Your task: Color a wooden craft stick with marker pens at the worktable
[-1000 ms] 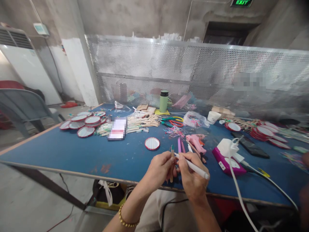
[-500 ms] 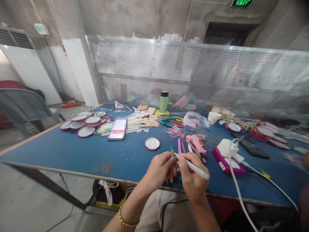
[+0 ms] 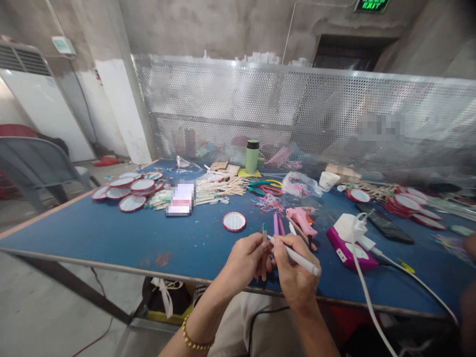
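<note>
Near the table's front edge, my left hand is closed round a flat wooden stick that stands nearly upright, its top end coloured green. My right hand grips a white marker pen, and the pen's tip meets or nearly meets the stick; the exact contact is too small to tell. Just beyond the hands lies a round red-rimmed lid. Purple and pink pens rest behind my right hand, beside a pink glue gun.
On the blue table lie a phone, stacked lids, a heap of wooden sticks, pliers and a green bottle. At right, a purple power strip trails a white cable. A perforated metal screen stands behind.
Both hands keep nearly the same place and grip, with the pen still at the stick. Only a very slight shift of the view shows.
</note>
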A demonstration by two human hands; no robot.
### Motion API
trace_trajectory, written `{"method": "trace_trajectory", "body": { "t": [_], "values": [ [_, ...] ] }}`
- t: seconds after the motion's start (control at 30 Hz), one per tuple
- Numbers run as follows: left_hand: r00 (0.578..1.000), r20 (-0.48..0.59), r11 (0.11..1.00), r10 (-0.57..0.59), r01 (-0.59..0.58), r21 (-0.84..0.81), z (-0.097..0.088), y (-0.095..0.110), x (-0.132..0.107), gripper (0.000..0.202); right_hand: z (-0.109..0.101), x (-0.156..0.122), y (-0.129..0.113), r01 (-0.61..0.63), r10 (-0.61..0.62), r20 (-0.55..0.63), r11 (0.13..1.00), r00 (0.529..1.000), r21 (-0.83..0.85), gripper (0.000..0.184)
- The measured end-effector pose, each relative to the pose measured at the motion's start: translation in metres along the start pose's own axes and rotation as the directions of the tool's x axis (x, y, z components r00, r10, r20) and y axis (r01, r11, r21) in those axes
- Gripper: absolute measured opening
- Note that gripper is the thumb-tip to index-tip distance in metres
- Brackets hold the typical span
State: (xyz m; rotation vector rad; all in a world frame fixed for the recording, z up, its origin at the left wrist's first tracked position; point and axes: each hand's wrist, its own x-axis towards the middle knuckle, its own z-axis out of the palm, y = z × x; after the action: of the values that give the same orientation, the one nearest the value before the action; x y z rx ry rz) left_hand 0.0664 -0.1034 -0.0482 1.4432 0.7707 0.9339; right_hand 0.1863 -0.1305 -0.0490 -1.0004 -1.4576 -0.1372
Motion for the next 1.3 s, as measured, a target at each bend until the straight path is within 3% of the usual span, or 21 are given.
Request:
{"method": "trace_trajectory", "body": {
  "t": [1.3],
  "values": [
    [1.000,-0.018,0.995,-0.001,0.003,0.101,0.0003,-0.0038,0.0007,0.040,0.0006,-0.0015,0.0016,0.005,-0.006,0.038,1.000,0.999,0.023,0.017]
  ]
}}
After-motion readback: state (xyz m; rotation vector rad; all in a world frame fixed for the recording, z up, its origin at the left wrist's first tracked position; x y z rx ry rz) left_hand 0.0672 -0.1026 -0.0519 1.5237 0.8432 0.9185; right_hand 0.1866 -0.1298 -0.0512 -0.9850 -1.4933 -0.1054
